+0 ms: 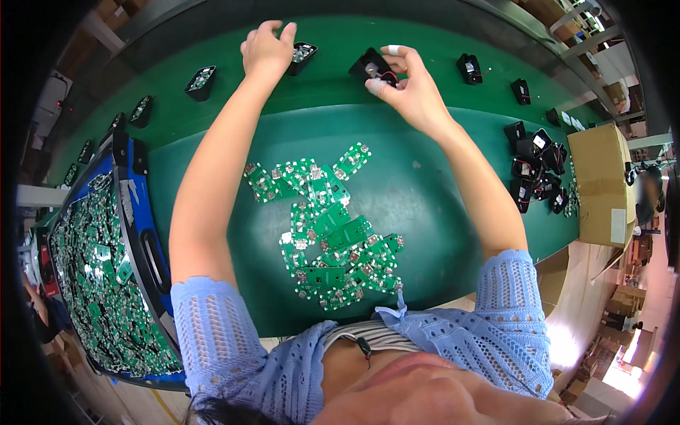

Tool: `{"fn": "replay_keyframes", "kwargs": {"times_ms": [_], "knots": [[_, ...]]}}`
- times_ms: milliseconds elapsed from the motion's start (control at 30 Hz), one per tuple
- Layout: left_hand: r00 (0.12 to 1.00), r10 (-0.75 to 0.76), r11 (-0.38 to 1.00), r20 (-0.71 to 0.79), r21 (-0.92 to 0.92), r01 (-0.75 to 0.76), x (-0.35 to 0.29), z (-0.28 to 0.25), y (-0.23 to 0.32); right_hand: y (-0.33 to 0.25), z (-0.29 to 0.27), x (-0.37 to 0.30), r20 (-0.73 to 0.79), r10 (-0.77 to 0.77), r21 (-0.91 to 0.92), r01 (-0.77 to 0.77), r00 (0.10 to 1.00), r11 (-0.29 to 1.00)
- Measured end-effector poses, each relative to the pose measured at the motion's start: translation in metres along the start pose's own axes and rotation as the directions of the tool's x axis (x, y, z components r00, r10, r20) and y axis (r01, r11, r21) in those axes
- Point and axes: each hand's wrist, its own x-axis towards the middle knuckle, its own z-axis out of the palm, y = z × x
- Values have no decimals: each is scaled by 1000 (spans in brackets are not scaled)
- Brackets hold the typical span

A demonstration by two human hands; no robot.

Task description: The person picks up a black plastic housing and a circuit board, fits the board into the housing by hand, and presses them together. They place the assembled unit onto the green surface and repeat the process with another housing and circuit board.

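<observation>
Green covers your bench, its surface running up to a strip of brighter green along the far side, with cartons and shelving crowding the dim, bent margins of the view.

Your right hand pinches a black housing between thumb and fingers above the strip; red wire shows at its edge, and pale wraps cover some of your fingertips.

Your left hand is at the far side too, back toward you, fingers loosely bent and thumb a little apart, with nothing seen between them. Just beside it sits a filled housing; whether you touch it is hard to tell, since your hand hides part of it.

Farther left along the strip stands another housing with parts inside, and more trail off beyond it. Two small housings lie to the right of your right hand.

Between your forearms lies a loose heap of green boards. A blue bin full of boards stands at your left; at your right, black housings are piled near a carton.
</observation>
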Motion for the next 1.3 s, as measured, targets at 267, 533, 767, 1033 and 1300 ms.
{"fn": "replay_keyframes", "kwargs": {"times_ms": [267,533,767,1033,1300], "knots": [[757,197,744,623,-598,298,-139,-83,61,-47,0,-54,161,-338,57,333,927,941],[872,-124,490,474,-735,469,-178,-96,36,-18,15,-62,266,-269,-421,362,926,832],[822,-116,285,558,-774,565,-210,-96,40,-15,17,-76,283,-87,-475,218,955,852],[822,-115,251,558,-784,567,-215,-98,43,-36,2,-97,98,284,493,-295,954,819],[945,-98,595,311,-743,306,-219,-96,41,-88,13,-124,258,-34,525,-110,966,844]]}}
